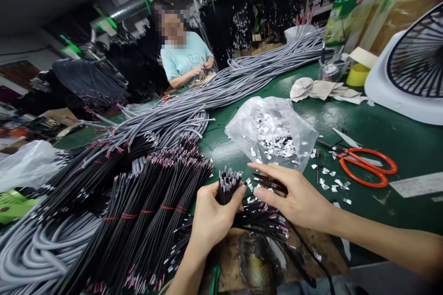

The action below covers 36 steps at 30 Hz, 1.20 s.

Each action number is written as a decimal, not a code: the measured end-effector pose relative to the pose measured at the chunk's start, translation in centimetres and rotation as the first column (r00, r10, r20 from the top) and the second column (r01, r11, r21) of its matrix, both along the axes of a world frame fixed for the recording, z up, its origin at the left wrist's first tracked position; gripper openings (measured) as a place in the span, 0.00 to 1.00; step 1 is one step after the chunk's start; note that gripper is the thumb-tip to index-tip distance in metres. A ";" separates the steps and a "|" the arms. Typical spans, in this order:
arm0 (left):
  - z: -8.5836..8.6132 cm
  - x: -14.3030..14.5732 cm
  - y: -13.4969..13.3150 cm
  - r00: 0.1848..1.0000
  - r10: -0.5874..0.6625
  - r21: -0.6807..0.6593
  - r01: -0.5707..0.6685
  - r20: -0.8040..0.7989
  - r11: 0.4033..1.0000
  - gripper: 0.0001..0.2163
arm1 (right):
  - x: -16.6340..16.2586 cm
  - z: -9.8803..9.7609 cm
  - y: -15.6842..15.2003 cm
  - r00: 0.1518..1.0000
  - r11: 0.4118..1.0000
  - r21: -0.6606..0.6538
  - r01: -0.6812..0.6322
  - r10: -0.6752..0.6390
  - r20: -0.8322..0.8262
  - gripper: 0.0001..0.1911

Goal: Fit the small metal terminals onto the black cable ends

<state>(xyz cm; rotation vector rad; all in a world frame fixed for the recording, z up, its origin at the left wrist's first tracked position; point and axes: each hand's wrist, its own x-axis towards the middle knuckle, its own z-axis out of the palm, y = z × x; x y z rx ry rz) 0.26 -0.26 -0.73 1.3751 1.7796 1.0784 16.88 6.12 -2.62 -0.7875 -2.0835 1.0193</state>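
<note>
My left hand (212, 219) is wrapped round an upright bundle of thin black cables (226, 186), their silvery ends pointing up. Just to its right, my right hand (294, 196) holds dark tweezers (270, 183) between thumb and fingers, tips towards the bundle but apart from it. Beyond both hands lies an opened clear plastic bag (273, 124) with many small shiny metal pieces in it. Similar bits (334, 182) are scattered on the green table to the right. Below my hands, more black cables (266, 221) lie loose over a brown board (321, 249).
Orange-handled scissors (367, 166) lie at the right, below a white fan (411, 64). Red-banded black cable bundles (148, 216) and grey cables (44, 249) fill the left. Long grey cables (221, 83) cross the table. A person (187, 57) in a light blue shirt works opposite.
</note>
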 end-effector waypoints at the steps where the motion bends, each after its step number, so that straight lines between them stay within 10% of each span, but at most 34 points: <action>1: 0.0 0.0 0.0 0.999 0.026 -0.005 -0.026 0.026 1.000 0.09 | 0.0 0.0 0.0 1.000 1.000 -0.004 0.004 -0.004 0.014 0.19; 16: -0.2 0.2 -0.2 0.994 0.060 0.088 -0.052 -0.087 0.995 0.08 | -0.3 -0.2 0.2 0.992 0.994 0.000 -0.113 0.113 -0.047 0.12; 36: 0.1 0.0 -0.2 0.980 -0.052 -0.055 0.064 0.193 0.996 0.07 | -0.1 0.0 0.2 0.987 0.992 0.032 -0.125 0.127 -0.093 0.10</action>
